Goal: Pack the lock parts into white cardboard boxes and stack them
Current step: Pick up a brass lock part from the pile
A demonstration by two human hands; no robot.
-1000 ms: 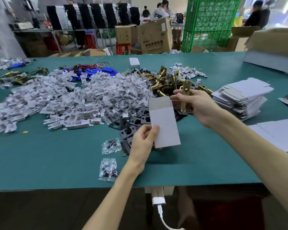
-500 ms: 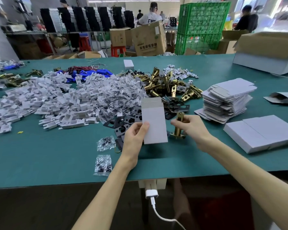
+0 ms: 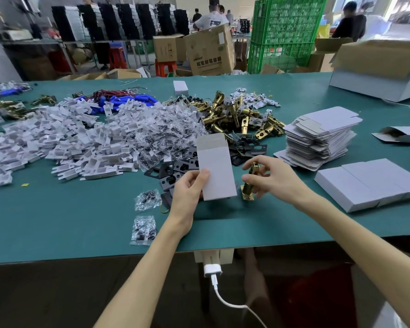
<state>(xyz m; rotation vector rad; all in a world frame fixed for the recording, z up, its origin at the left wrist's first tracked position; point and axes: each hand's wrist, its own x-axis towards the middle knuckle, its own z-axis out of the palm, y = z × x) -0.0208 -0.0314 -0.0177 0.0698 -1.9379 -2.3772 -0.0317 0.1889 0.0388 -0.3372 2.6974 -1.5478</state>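
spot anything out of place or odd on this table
Mostly sorted piles. A clear bag and another lie near the front, apart from their pile; a lone box sits far back, and a yellow scrap lies on the mat.

Bright, even overhead light; shadows on the green table (image 3: 57, 221) short and soft. Daylight blown out at 1 o'clock. Dim under the table edge, 6 o'clock. Wide-angle bowing toward edges; far background at 12 o'clock soft.

Left hand (image 3: 187, 192): fingers hidden behind white box (image 3: 214, 166); brass latch (image 3: 247, 191) partly covered by right hand (image 3: 273, 179) (ends show); bag (image 3: 143, 229) contents indistinct.
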